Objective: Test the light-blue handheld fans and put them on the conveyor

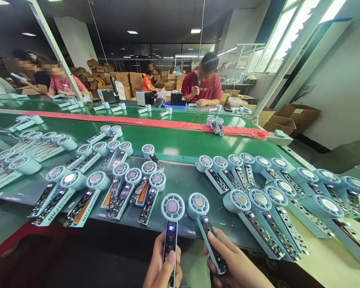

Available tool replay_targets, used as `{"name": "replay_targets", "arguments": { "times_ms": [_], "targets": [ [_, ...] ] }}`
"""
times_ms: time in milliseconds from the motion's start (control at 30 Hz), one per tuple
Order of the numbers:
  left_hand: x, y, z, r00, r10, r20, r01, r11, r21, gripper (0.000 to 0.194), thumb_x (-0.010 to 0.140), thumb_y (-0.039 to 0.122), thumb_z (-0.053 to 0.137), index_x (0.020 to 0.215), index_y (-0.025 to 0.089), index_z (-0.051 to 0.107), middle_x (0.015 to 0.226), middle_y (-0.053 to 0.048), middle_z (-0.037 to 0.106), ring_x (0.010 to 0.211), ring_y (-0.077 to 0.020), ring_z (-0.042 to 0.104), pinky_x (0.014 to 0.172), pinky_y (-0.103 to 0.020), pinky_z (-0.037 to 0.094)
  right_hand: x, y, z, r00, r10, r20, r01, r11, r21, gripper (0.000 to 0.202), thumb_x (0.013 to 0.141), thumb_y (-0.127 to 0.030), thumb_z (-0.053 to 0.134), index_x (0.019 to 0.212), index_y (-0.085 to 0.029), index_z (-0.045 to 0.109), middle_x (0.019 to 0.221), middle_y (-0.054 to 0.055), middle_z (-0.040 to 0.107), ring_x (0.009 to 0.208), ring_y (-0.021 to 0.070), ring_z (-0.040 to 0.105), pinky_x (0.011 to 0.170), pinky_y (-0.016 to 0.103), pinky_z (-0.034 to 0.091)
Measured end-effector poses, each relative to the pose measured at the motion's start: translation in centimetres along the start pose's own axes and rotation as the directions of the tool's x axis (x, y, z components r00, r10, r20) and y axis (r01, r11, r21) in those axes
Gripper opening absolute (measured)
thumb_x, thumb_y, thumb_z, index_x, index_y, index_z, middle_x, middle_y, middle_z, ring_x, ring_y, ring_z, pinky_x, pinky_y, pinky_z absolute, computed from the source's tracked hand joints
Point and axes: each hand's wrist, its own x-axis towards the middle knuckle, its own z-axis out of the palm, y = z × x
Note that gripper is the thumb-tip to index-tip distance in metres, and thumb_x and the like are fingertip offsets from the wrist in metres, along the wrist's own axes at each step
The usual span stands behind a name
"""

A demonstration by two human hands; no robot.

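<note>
In my left hand [163, 264] is a light-blue handheld fan [173, 207], held upright by its handle with my thumb on the bare circuit board. A small display on that board glows and seems to read 20. My right hand [231, 256] grips a second handheld fan [198, 205] of the same kind, tilted with its head up and to the left. Its board is also exposed, and my thumb presses near the top of it. Both fan heads hover close together at the table's near edge.
Rows of similar fans [96, 181] lie on the green table [186, 180] to the left, and more fans [259, 199] crowd the right. A red strip [144, 121] runs across the green surface beyond. Across it a person in a red shirt [208, 86] works; cardboard boxes [121, 78] are stacked behind.
</note>
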Motion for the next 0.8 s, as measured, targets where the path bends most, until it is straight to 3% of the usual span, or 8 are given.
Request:
{"name": "replay_targets", "arguments": {
  "times_ms": [100, 233, 433, 800],
  "targets": [
    [0.5, -0.7, 0.6, 0.994, -0.092, 0.061, 0.092, 0.996, -0.002, 0.058, 0.071, 0.063, 0.057, 0.113, 0.028, 0.038, 0.073, 0.003, 0.05, 0.038, -0.0002, 0.037, 0.035, -0.014, 0.004, -0.1, 1.6, -0.9, 0.998, -0.044, -0.042, 0.047, 0.995, 0.083, 0.051, 0.067, -0.055, 0.067, 0.1, -0.023, 0.045, 0.068, -0.004, 0.053, 0.048, 0.0067, 0.042, 0.036, 0.015, 0.027],
    [0.8, -1.2, 1.1, 0.988, -0.14, 0.066, 0.136, 0.989, 0.056, 0.062, 0.071, 0.063, 0.056, 0.118, 0.027, 0.036, 0.074, 0.003, 0.048, 0.042, -0.0017, 0.038, 0.035, -0.014, 0.006, -0.3, 2.5, -1.1, 0.994, -0.096, -0.056, 0.103, 0.985, 0.138, 0.052, 0.066, -0.053, 0.068, 0.101, -0.022, 0.045, 0.069, -0.004, 0.053, 0.049, 0.0073, 0.042, 0.039, 0.017, 0.027],
    [0.8, -1.3, 1.2, 0.984, -0.178, 0.018, 0.173, 0.974, 0.149, 0.06, 0.073, 0.062, 0.054, 0.119, 0.027, 0.037, 0.075, 0.003, 0.047, 0.045, -0.0015, 0.038, 0.039, -0.015, 0.007, -1.0, 2.6, -0.6, 0.991, -0.085, -0.106, 0.1, 0.984, 0.146, 0.054, 0.068, -0.048, 0.069, 0.109, -0.025, 0.043, 0.073, -0.003, 0.056, 0.059, 0.0101, 0.046, 0.047, 0.019, 0.033],
    [1.0, -1.3, 1.7, 0.983, -0.18, 0.019, 0.175, 0.97, 0.169, 0.058, 0.073, 0.059, 0.054, 0.115, 0.023, 0.035, 0.071, 0.004, 0.047, 0.04, -0.0028, 0.038, 0.035, -0.016, 0.005, -1.8, 2.8, -0.9, 0.975, -0.147, -0.164, 0.18, 0.96, 0.213, 0.053, 0.067, -0.048, 0.07, 0.108, -0.021, 0.048, 0.074, -0.001, 0.056, 0.059, 0.0121, 0.045, 0.043, 0.02, 0.034]
  ]
}}
